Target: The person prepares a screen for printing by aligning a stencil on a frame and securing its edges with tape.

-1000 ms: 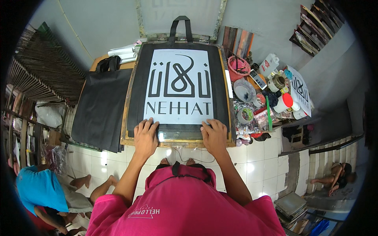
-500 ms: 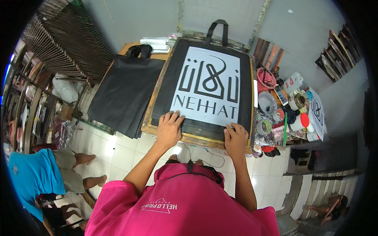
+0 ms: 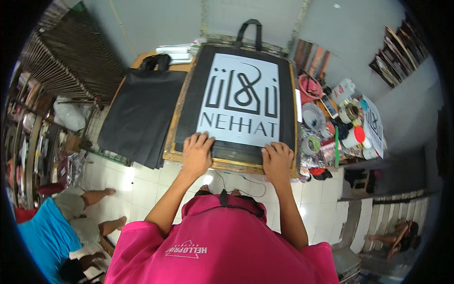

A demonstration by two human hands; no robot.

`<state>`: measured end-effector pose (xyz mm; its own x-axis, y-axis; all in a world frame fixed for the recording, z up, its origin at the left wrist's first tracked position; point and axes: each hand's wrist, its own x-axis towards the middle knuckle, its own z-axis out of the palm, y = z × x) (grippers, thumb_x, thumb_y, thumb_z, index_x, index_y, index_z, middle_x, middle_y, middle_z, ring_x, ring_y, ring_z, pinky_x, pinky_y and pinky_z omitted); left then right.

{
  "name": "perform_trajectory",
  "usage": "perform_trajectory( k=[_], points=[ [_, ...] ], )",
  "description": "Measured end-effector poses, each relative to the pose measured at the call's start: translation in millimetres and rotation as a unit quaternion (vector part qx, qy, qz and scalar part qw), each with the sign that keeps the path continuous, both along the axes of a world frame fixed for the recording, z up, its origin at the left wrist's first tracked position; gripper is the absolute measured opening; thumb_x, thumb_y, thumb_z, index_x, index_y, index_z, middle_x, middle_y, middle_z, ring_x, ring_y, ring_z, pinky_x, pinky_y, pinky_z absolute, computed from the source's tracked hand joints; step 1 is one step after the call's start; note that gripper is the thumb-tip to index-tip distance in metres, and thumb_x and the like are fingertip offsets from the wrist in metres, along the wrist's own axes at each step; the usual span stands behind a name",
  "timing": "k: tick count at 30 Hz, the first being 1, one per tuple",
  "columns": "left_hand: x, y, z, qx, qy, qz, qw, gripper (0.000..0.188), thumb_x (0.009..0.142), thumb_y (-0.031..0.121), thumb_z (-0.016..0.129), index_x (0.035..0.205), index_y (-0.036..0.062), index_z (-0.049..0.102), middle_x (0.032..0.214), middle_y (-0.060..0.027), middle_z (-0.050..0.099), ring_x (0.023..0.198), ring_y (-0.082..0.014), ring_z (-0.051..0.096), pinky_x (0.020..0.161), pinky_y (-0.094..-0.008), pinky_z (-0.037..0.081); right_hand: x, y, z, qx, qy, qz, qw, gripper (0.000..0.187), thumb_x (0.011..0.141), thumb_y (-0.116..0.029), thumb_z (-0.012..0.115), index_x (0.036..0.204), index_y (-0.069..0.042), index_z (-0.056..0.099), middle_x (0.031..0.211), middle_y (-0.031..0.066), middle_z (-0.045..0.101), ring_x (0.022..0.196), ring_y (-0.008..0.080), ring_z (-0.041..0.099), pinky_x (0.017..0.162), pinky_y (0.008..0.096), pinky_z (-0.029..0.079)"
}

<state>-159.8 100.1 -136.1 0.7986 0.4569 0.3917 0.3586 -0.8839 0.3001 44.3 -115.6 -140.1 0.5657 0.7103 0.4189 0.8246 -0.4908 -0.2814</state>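
Observation:
A black tote bag (image 3: 186, 111) lies flat on a wood-edged board (image 3: 177, 124), its handle loop (image 3: 249, 29) sticking out past the far edge. On the bag rests a white paper sheet (image 3: 218, 91) with large black lettering. My left hand (image 3: 197, 154) lies at the sheet's lower left corner, fingers flat over the bag's near edge. Over the lower right corner, my right hand (image 3: 277, 161) presses with its fingers laid down. Neither hand grasps anything I can see; the thumbs are partly hidden. Left of the board is a stack of black bags (image 3: 142, 111).
Right of the board stands clutter: a pink bucket (image 3: 309, 90), a phone (image 3: 329, 106), a red-lidded jar (image 3: 353, 137) and another printed sheet (image 3: 373, 125). Racks (image 3: 78, 52) line the left side. A person in a blue shirt (image 3: 49, 232) is at lower left; another person (image 3: 397, 239) at lower right.
The whole view has shifted slightly. My right hand has moved up onto the sheet's lower right corner, its fingers reaching further over it. My left hand stays by the lower left corner.

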Motion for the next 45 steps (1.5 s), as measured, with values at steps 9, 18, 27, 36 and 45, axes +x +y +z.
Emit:
perform_trajectory(
  k=[9,18,27,36,45],
  points=[
    [1,3,2,-0.002,0.018,-0.007,1.0,0.046,0.083,0.007,0.067,0.129,0.0052,0.071,0.137,-0.0167,0.064,0.128,-0.0346,0.055,0.109,-0.0486,0.038,-10,17,12,-0.056,0.006,-0.028,0.998,0.035,0.101,-0.032,0.064,0.105,0.001,0.076,0.114,0.0148,0.067,0.116,0.0344,0.056,0.104,0.0525,0.038],
    [1,7,9,-0.009,0.037,-0.02,0.999,0.042,0.084,0.007,0.067,0.126,0.0051,0.073,0.135,-0.0158,0.065,0.124,-0.0339,0.056,0.109,-0.0483,0.038,-10,39,3,-0.078,-0.005,-0.02,0.997,0.045,0.104,-0.035,0.062,0.099,0.009,0.072,0.11,0.0219,0.065,0.114,0.039,0.058,0.099,0.0492,0.044],
    [1,13,17,-0.027,0.05,-0.021,0.998,0.039,0.084,0.004,0.066,0.122,0.0083,0.075,0.132,-0.0104,0.066,0.124,-0.0313,0.056,0.107,-0.0459,0.039,-17,64,18,-0.16,-0.043,-0.061,0.984,0.054,0.105,-0.05,0.055,0.097,0.0,0.073,0.093,0.0209,0.067,0.095,0.0374,0.063,0.088,0.0476,0.044],
    [2,16,14,-0.015,0.029,-0.036,0.999,0.039,0.083,0.009,0.069,0.121,0.006,0.075,0.127,-0.0143,0.067,0.124,-0.0348,0.056,0.106,-0.0503,0.038,-15,76,12,-0.14,-0.032,-0.041,0.989,0.051,0.101,-0.046,0.064,0.094,0.004,0.075,0.1,0.0175,0.065,0.099,0.035,0.06,0.091,0.0459,0.046],
    [2,19,16,-0.023,0.031,-0.037,0.999,0.039,0.083,0.009,0.069,0.121,0.0057,0.076,0.126,-0.0138,0.067,0.122,-0.0344,0.056,0.106,-0.05,0.038,-27,101,25,-0.21,-0.002,-0.08,0.974,0.067,0.099,-0.061,0.061,0.115,0.003,0.07,0.102,0.0215,0.064,0.096,0.0371,0.064,0.086,0.0492,0.047]
  ],
)
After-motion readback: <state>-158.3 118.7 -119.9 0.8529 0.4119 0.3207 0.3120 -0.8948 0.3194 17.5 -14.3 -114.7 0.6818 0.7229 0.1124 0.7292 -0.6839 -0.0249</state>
